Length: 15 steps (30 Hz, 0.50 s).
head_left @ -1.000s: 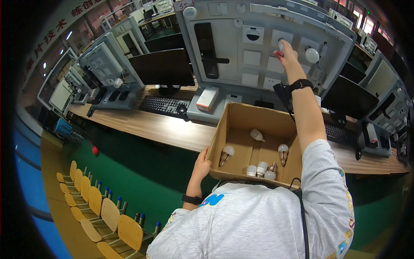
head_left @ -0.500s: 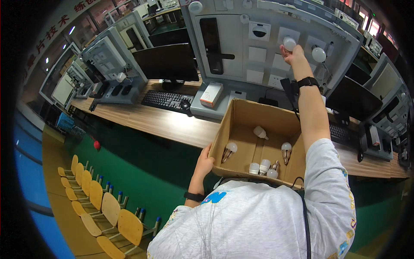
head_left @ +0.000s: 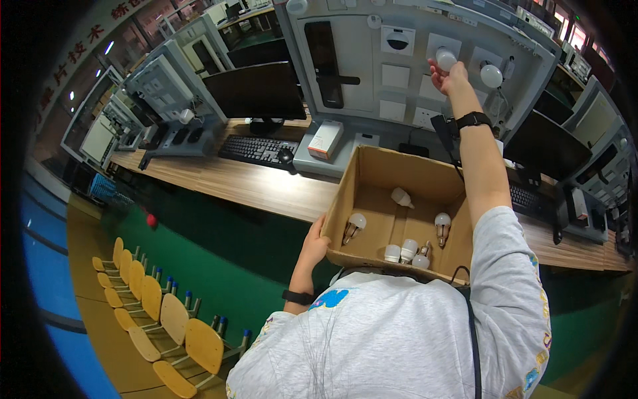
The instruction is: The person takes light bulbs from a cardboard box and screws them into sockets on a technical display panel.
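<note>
My left hand is closed on the left wall of an open cardboard box, which rests against my front. Inside the box lie several white light bulbs, one of them at the right side and another at the left. My right arm stretches up to a grey upright panel. There my right hand has its fingers curled around the lower part of a round white bulb at a square wall plate. Beside it a second white bulb sits on the panel.
A dark door lock and several switch plates are fixed to the panel. A white box stands on its base. Left of that are a keyboard, a mouse and a monitor. Yellow chairs line up at the lower left.
My right hand stays at the same bulb, its fingers slightly shifted around it. My view has tilted a little, and the left hand keeps hold of the box.
</note>
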Each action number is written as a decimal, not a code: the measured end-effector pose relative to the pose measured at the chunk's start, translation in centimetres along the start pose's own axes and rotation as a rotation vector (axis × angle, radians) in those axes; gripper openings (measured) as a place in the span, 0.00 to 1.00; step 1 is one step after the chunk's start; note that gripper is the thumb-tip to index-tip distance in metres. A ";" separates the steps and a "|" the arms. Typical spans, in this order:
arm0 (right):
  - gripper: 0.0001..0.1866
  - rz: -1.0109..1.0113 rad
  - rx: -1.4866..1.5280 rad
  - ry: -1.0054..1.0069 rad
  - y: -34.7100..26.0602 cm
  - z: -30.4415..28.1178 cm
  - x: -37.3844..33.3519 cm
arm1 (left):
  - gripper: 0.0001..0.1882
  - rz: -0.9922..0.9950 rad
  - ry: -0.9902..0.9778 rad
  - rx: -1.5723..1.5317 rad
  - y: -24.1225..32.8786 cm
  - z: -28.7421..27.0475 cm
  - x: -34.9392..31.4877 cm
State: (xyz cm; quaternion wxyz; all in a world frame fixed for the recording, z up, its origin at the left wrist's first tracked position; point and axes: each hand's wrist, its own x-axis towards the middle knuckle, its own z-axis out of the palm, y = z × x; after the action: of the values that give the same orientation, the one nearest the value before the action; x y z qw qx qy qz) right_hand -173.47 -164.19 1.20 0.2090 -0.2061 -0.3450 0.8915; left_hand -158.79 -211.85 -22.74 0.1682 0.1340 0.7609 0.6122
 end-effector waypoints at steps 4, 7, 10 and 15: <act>0.32 -0.215 -0.264 0.139 0.2 1.2 -1.7 | 0.36 -0.048 0.010 -0.030 0.3 0.0 -0.7; 0.31 -0.358 -0.505 0.187 0.0 1.1 -0.8 | 0.35 -0.027 -0.008 -0.048 1.5 0.3 -0.5; 0.29 -0.220 -0.056 0.116 0.0 1.3 0.2 | 0.35 -0.052 -0.013 -0.074 1.3 0.1 -0.6; 0.30 0.001 0.212 -0.001 0.1 0.0 1.2 | 0.36 -0.101 -0.013 -0.117 1.3 0.1 -0.6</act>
State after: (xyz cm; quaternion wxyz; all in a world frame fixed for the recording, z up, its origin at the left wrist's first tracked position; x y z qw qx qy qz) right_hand -174.51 -163.64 0.82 0.2289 -0.1829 -0.2488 0.9232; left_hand -158.18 -211.74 -21.40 0.2113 0.0892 0.7286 0.6454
